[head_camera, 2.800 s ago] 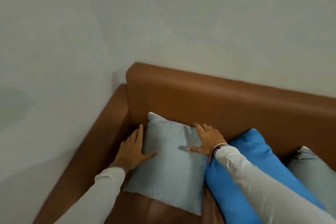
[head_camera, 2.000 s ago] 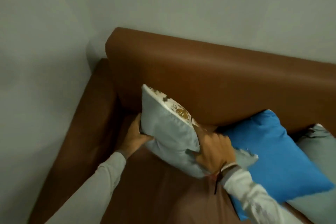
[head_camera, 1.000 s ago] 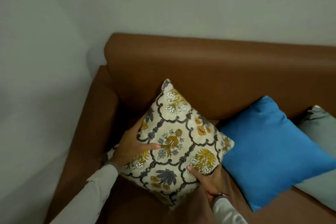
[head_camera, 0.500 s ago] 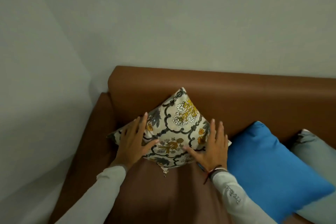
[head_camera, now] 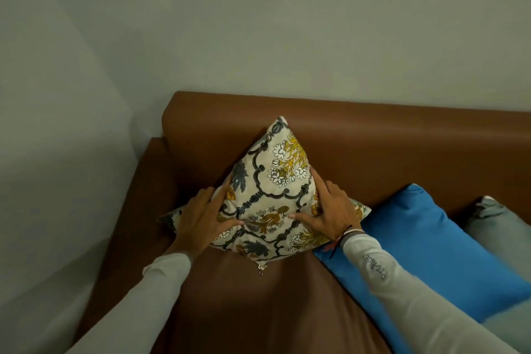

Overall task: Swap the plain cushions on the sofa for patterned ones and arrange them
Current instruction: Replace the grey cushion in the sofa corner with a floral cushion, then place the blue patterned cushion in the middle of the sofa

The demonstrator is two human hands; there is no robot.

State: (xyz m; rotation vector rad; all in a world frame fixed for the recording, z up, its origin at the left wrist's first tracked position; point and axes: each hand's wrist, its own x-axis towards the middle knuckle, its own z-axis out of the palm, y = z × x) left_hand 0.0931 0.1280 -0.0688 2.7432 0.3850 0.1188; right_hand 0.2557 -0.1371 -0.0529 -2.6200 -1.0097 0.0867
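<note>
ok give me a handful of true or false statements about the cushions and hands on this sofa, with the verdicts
1. The patterned cushion stands on one corner, leaning on the sofa backrest. True.
2. Only the left hand touches the patterned cushion. False: the right hand is pressed on it too, one hand on each side.
3. The blue cushion lies to the right of the patterned one. True.
4. The blue cushion carries a floral print. False: it is plain blue; the flowers are on the cushion under the hands.
5. A grey cushion sits between the patterned and blue cushions. False: it is past the blue one, at the right edge.
</note>
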